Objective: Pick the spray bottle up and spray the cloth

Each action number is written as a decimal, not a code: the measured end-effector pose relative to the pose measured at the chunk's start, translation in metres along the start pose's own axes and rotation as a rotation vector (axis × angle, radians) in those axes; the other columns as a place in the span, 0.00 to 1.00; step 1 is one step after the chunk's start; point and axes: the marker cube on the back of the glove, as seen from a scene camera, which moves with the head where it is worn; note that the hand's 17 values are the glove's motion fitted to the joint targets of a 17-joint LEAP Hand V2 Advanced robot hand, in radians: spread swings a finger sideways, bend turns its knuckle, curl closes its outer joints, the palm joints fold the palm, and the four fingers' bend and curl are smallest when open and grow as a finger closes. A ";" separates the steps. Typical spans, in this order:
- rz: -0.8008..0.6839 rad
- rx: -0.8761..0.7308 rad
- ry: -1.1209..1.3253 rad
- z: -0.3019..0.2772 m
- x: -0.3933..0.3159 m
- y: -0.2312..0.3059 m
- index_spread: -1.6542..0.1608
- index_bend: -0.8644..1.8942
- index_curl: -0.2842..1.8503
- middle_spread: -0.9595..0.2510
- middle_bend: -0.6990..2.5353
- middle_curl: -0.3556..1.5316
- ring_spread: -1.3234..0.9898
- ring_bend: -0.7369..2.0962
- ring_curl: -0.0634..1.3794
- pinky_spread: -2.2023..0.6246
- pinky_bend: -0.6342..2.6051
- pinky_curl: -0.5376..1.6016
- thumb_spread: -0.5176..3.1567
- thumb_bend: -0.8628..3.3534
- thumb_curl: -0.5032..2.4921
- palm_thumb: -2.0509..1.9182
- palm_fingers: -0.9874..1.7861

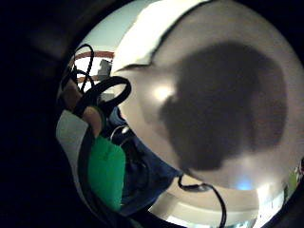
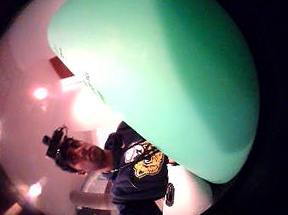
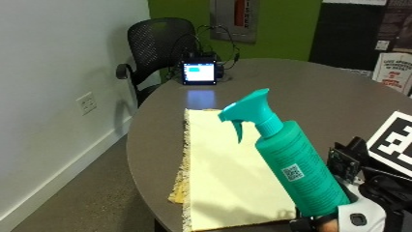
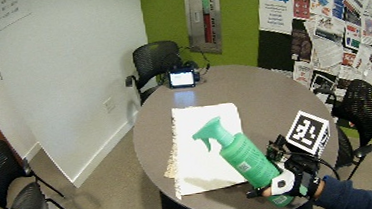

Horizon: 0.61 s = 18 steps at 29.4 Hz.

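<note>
While fingers of the right hand (image 4: 287, 183) grip 1 spray bottle (image 3: 293, 160), 1 cloth (image 3: 222, 169) lies beneath.

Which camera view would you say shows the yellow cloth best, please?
The wide outside view: the whole cloth lies flat on the table. The outside view cuts off its near edge behind the spray bottle. Neither palm view shows it.

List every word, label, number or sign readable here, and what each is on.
No text can be read.
Spray bottle: a small square code label, printed lines too blurred.
Device screen on the table: lit, unreadable.
Wall posters: too small.
Red wall panel: vertical lettering, illegible.
</note>
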 end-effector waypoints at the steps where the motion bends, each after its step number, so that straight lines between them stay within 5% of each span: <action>1: -0.029 0.018 -0.041 0.000 -0.003 -0.002 0.77 0.35 0.26 0.63 0.35 0.46 0.47 0.50 0.35 0.67 0.39 0.43 0.29 0.20 0.38 0.75 0.79; 8: -0.192 0.176 -0.040 -0.012 -0.008 -0.021 0.77 0.35 0.26 0.64 0.35 0.46 0.47 0.49 0.35 0.67 0.39 0.43 0.30 0.20 0.38 0.76 0.79; 18: -0.186 0.360 0.527 -0.052 0.033 -0.064 0.75 0.39 0.30 0.62 0.32 0.45 0.46 0.45 0.35 0.67 0.33 0.42 0.33 0.20 0.37 0.76 0.71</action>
